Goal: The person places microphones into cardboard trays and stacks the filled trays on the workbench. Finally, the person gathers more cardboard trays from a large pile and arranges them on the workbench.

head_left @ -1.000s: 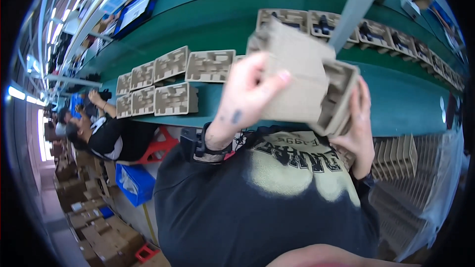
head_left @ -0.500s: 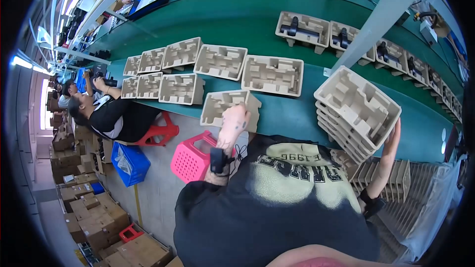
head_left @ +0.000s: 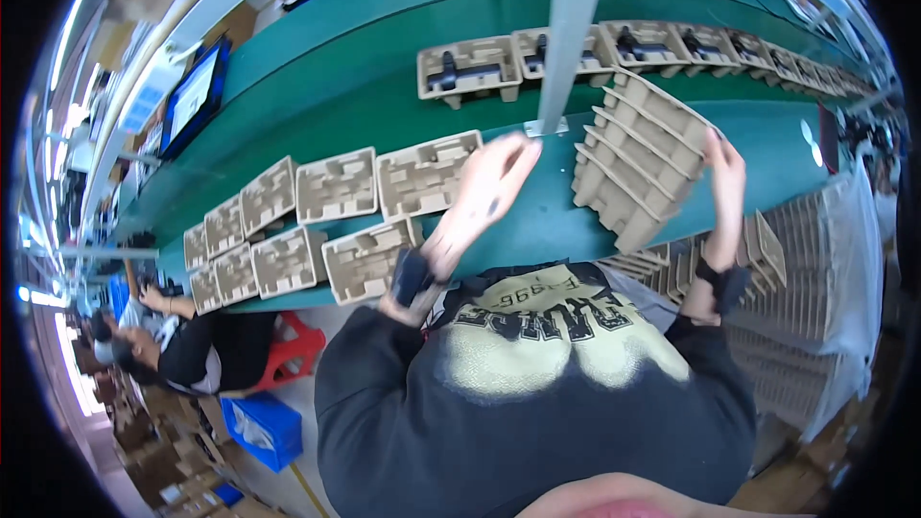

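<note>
A nested stack of beige moulded-pulp trays (head_left: 638,163) stands tilted on its side above the green table, its layered rims turned toward me. My right hand (head_left: 726,171) grips its right edge. My left hand (head_left: 499,173) is over the table between the laid-out trays and the stack, slightly blurred, with its fingers stretched out and nothing visible in them. Beside it lies the closest back-row pulp tray (head_left: 429,176); a front-row tray (head_left: 367,259) sits near my left wrist. Both have moulded hollows facing up.
Several more trays (head_left: 336,185) extend left in two rows. Along the far green belt stand trays holding black devices (head_left: 467,72). A grey metal post (head_left: 573,38) rises from the table. More stacked trays (head_left: 767,254) are at right; a co-worker (head_left: 206,350) sits at left.
My left hand has left the front-row tray and moved right toward the stack. The stack has tipped, showing its layered side instead of its hollows. The view has turned right.
</note>
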`<state>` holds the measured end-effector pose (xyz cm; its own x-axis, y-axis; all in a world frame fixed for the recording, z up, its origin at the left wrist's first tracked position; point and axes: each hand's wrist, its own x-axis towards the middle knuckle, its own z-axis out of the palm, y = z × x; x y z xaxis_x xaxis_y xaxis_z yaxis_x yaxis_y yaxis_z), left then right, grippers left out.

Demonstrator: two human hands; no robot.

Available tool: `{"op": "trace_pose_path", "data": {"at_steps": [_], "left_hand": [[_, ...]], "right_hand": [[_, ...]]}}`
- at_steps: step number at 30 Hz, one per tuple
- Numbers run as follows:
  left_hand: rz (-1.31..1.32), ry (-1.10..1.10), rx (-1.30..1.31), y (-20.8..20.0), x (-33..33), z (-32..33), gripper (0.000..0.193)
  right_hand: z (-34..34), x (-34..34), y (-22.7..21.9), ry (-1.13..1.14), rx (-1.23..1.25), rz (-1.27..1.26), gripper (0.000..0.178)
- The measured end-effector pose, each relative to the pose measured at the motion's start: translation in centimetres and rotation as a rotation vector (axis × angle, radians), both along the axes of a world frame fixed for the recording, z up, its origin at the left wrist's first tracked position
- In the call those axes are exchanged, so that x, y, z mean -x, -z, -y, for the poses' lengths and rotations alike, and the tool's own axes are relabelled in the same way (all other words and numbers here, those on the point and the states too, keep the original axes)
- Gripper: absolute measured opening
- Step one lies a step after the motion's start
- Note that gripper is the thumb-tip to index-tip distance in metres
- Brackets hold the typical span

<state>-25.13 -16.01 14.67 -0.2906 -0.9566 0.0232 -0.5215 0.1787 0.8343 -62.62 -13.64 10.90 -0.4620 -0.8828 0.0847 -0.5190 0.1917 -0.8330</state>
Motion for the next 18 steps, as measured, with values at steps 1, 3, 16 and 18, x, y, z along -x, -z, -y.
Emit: {"op": "trace_pose_path", "data": {"at_steps": [1, 3, 16, 18], "left_hand": [[-0.105, 0.053, 0.086, 1.2, 1.9, 2.1, 0.037], [-0.025, 0.040, 0.235, 3.3, 5.3, 5.5, 0.041], [-0.342, 0.451, -0.330, 4.0, 8.2, 1.5, 0.051], [-0.265, 0.425, -0.151, 2.5, 6.7, 0.9, 0.043]], "right_hand": [[0.4, -1.8, -1.5, 0.095, -0.064, -0.092, 0.044], [-0.8, -3.0, -1.9, 0.231, -0.126, -0.181, 0.044], [-14.2, -4.6, 1.0, 0.373, 0.020, 0.610, 0.033], [-13.9, -4.4, 0.6, 0.321, -0.009, 0.492, 0.032]]}}
